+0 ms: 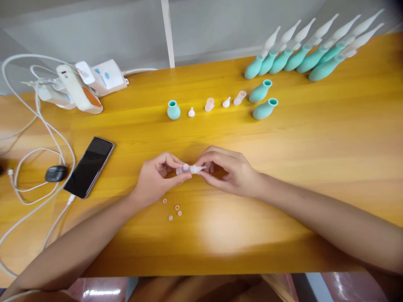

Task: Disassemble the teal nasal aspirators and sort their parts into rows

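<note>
My left hand and my right hand meet over the middle of the yellow wooden table. Between their fingertips they pinch a small clear plastic piece with a pointed white tip. The left fingers hold its tube end, the right fingers its tip end. Several tiny pale rings lie on the table just below my left hand.
A teal bulb, small clear caps and tips and two teal bulbs on their sides lie further back. Several assembled teal-and-white pieces lie at the back right. A phone, a mouse, cables and chargers occupy the left.
</note>
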A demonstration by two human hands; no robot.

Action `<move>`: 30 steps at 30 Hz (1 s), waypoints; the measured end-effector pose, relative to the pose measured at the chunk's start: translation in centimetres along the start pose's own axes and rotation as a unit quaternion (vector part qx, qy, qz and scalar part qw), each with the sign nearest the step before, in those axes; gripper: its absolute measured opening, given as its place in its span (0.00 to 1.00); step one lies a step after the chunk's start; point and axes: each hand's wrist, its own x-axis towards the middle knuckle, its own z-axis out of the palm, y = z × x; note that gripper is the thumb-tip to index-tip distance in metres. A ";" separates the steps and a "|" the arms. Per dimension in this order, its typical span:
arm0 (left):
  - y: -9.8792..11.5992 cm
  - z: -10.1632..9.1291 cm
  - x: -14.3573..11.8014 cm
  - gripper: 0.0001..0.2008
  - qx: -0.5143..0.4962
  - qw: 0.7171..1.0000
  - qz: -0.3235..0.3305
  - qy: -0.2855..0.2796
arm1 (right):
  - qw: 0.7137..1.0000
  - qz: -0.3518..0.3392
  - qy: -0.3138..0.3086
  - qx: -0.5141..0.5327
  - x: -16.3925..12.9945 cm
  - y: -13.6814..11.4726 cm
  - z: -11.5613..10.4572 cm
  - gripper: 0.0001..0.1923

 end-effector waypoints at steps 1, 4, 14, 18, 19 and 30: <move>0.0 0.0 0.0 0.14 -0.003 1.000 0.001 -0.001 | 1.000 0.004 0.000 0.005 0.0 0.0 0.0 0.07; 0.1 0.0 0.0 0.14 -0.012 1.000 0.002 -0.002 | 1.000 0.014 -0.001 0.016 0.0 -0.2 0.0 0.06; 0.4 0.0 -0.2 0.15 -0.029 1.000 -0.005 -0.001 | 0.999 0.034 0.007 0.029 0.1 -0.9 0.1 0.05; 0.5 0.2 -0.3 0.15 -0.024 1.000 -0.007 0.005 | 0.999 0.029 0.014 0.027 0.1 -1.1 0.2 0.05; 0.6 0.3 -0.3 0.15 -0.021 1.000 -0.009 0.008 | 0.999 0.028 0.016 0.028 0.1 -1.1 0.2 0.05; 0.7 0.3 -0.8 0.14 0.001 1.000 0.004 -0.001 | 1.000 0.005 0.013 0.028 0.0 -1.0 0.3 0.08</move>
